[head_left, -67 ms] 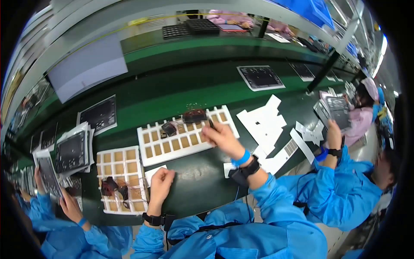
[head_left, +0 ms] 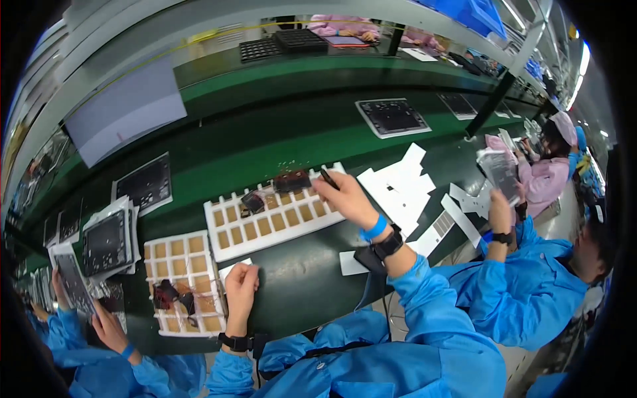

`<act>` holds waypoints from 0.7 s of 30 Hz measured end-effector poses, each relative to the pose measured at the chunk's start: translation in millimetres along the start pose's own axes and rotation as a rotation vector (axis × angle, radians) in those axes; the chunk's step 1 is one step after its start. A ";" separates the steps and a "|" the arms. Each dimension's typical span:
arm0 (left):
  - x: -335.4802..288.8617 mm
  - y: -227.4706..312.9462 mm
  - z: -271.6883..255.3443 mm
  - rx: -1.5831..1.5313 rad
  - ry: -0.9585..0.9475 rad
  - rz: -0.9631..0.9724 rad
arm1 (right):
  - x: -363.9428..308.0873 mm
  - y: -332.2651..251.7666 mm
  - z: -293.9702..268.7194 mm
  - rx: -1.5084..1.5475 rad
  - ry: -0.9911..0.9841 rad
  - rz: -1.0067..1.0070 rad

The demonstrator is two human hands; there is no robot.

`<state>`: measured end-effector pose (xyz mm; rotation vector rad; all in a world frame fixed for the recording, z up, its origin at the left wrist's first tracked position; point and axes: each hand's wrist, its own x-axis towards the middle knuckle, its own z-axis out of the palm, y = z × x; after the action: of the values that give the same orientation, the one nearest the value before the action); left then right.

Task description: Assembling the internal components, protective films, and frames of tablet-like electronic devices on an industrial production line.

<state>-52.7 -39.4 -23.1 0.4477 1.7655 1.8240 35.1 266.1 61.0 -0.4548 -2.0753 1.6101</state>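
Observation:
My right hand point(head_left: 346, 203) is closed round a small dark stick-like thing point(head_left: 328, 178), whose kind I cannot make out. It is above the right end of a white foam tray point(head_left: 249, 251) with tan-bottomed compartments. Near that hand a cluster of dark parts with reddish wires point(head_left: 292, 181) lies on the tray, and a smaller black wired part point(head_left: 253, 203) rests further left. My left hand point(head_left: 241, 289) is loosely curled at the table's near side, with nothing visible in it. Beside it is a second foam tray point(head_left: 159, 268) with black wired parts point(head_left: 174, 296) in it.
White cut sheets point(head_left: 398, 189) lie to the right, and a flat black panel point(head_left: 393, 117) further back. Stacked black panels point(head_left: 107, 240) are on the left. Co-workers in blue handle panels at both sides. A grey metal rail point(head_left: 265, 14) crosses overhead.
The whole view has shifted slightly. My right hand has turned a little, showing more of the dark thing. My left hand's fingers have curled in further. The right co-worker's panel has tilted.

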 end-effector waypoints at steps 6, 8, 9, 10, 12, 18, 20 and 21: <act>-8.6 -15.5 21.6 0.088 0.065 0.107 | 67.9 50.2 -116.4 -0.979 0.327 -0.039; -10.2 -21.2 21.6 0.153 0.102 0.133 | 84.8 77.6 -149.0 -1.165 0.375 0.014; -13.0 -17.3 22.9 0.206 0.111 0.138 | 96.2 92.1 -161.0 -1.227 0.397 0.005; -13.2 -17.0 21.3 0.211 0.123 0.144 | 107.9 103.0 -167.1 -1.277 0.397 0.008; -19.4 -19.5 16.8 0.229 0.166 0.136 | 132.9 124.2 -170.8 -1.411 0.348 0.000; -10.4 -5.5 32.0 0.394 0.123 0.245 | 161.5 167.3 -226.2 -1.549 0.239 0.213; -12.2 2.4 30.7 0.405 0.146 0.224 | 174.3 178.1 -216.9 -1.625 0.249 0.159; -11.0 3.6 30.6 0.385 0.147 0.227 | 178.5 181.3 -216.5 -1.662 0.248 0.126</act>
<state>-26.4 -21.3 -15.6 0.7037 2.2595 1.6974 0.9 582.1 -42.1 -1.1650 -2.6849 -0.5115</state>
